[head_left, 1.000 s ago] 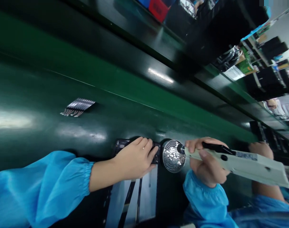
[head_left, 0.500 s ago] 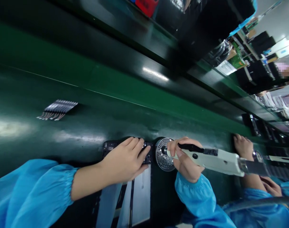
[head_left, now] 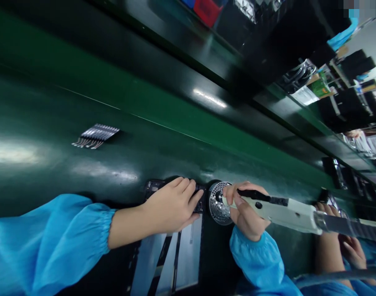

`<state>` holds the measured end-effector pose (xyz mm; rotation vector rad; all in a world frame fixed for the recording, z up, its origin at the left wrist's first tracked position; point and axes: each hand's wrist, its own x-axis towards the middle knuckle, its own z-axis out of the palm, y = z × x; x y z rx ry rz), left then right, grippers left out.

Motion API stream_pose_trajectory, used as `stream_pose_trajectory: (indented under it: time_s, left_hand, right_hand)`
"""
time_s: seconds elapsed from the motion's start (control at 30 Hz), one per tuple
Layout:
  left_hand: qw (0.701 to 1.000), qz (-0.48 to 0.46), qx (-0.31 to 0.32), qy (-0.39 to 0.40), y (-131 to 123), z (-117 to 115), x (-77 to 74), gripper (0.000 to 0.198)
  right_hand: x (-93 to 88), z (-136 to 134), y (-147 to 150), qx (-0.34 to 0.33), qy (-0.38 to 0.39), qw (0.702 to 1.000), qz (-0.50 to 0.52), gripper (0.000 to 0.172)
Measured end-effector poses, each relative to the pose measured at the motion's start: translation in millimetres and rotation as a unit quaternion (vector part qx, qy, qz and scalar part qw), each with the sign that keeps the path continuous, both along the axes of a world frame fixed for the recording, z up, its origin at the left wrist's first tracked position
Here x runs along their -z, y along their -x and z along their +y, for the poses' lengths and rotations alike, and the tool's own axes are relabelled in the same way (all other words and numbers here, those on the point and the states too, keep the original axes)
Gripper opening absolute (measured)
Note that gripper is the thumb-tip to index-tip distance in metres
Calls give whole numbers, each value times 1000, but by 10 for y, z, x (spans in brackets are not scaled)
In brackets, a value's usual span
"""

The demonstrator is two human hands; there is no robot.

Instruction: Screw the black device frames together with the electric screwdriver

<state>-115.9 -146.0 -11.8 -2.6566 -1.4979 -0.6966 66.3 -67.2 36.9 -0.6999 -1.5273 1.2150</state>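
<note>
**Electric screwdriver [head_left: 277,211] tip now further in over the round perforated screw dish [head_left: 218,207].**

The right hand [head_left: 245,216] has its fingers [head_left: 237,191] clenched around the driver's grip, with the dish just under them. The left hand [head_left: 172,205] lies spread, not gripping, on a dark phone frame [head_left: 152,187] beneath its fingers, the dish just past the fingertips. A row of metal-ended strips [head_left: 97,136] lies on the green bench mat [head_left: 83,172], well beyond those fingers.

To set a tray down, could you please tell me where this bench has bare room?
Bare green bench lies between the strip of metal parts and your left hand. It's crowded at the screw dish, between the dark device and screwdriver.
</note>
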Motion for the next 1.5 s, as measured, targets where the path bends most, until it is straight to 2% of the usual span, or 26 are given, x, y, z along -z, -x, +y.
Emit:
stream_pose_trajectory:
  time_s: [0.23,0.37,0.47,0.53,0.67,0.83,1.27,1.5]
  left_hand:
    - [1000,3,2,10,1,7,1,51]
    - [1000,-1,5,14,-10,3,22,52]
    - [1000,-5,9,12,-15,2,33,52]
    - [1000,-4,8,16,-13,3,32,52]
    - [999,-3,10,37,-14,11,14,53]
    - [998,-14,19,50,-35,25,-5,50]
    - [999,0,11,32,-58,23,5,52]
    - [999,1,14,47,-41,28,-17,50]
  right_hand:
    - [23,-1,1,8,-13,1000,3,25]
    - [-202,-65,-19,23,-26,999,-8,26]
    - [-413,-177,16,2,-8,1000,-30,26]
    - [-478,-255,71,-19,9,999,-50,29]
    - [-415,-337,190,-39,19,996,-73,29]
    - [-312,-326,258,-27,22,997,-73,21]
    - [-247,-314,220,-53,22,994,-89,28]
    - [-204,-315,209,-51,30,994,-88,18]
